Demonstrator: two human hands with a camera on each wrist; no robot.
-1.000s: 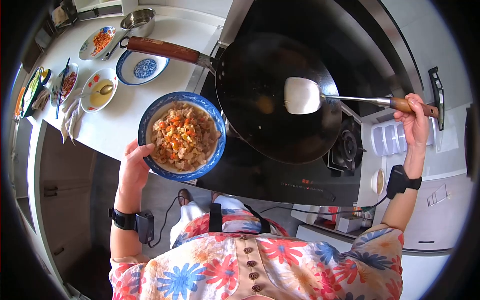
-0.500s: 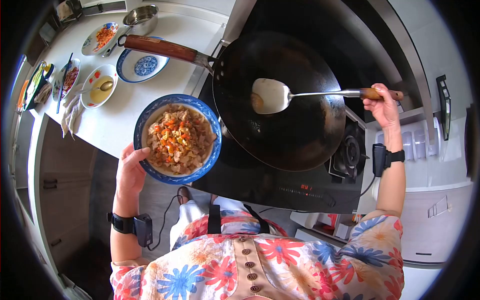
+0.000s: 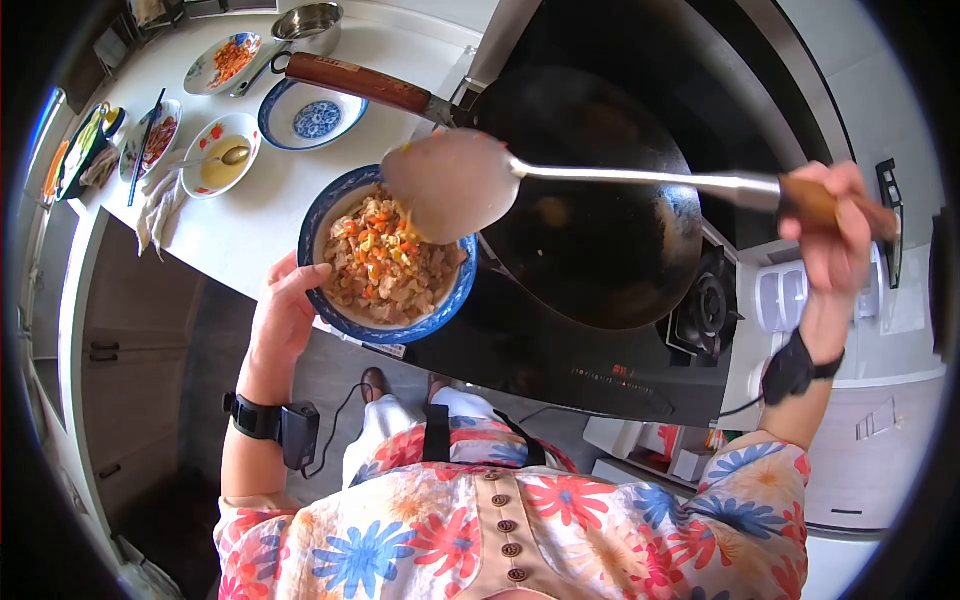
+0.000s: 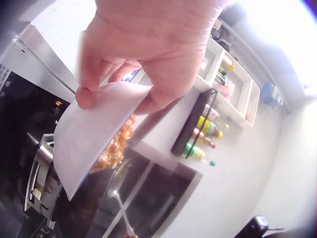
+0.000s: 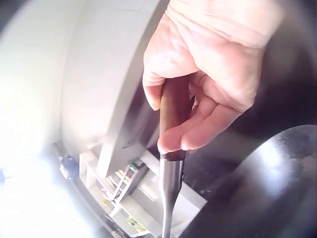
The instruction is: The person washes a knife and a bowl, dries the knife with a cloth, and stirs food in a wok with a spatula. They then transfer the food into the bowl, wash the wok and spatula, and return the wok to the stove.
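Observation:
The left hand (image 3: 285, 305) grips the rim of a blue-edged bowl (image 3: 440, 318) of chopped meat and orange bits, held at the counter's edge left of the wok. In the left wrist view the hand (image 4: 143, 54) pinches the bowl's white wall (image 4: 89, 134). The right hand (image 3: 835, 230) holds the wooden handle of a metal spatula (image 3: 650, 176), whose broad blade hangs over the bowl's upper right part. Fingers curl round that handle (image 5: 173, 109) in the right wrist view. The black wok (image 3: 590, 240) sits on the stove.
On the counter (image 3: 235, 235) stand a blue-rimmed empty bowl (image 3: 290, 105), a bowl of yellow liquid with a spoon (image 3: 215, 175), a plate of orange bits (image 3: 205, 70), a metal pot (image 3: 312, 35) and a cloth (image 3: 158, 215). The wok handle (image 3: 365, 85) reaches over the counter.
The spatula first slid left inside the wok, then rose out of it to above the bowl. The right hand moved left, then back right. The left hand still holds the bowl.

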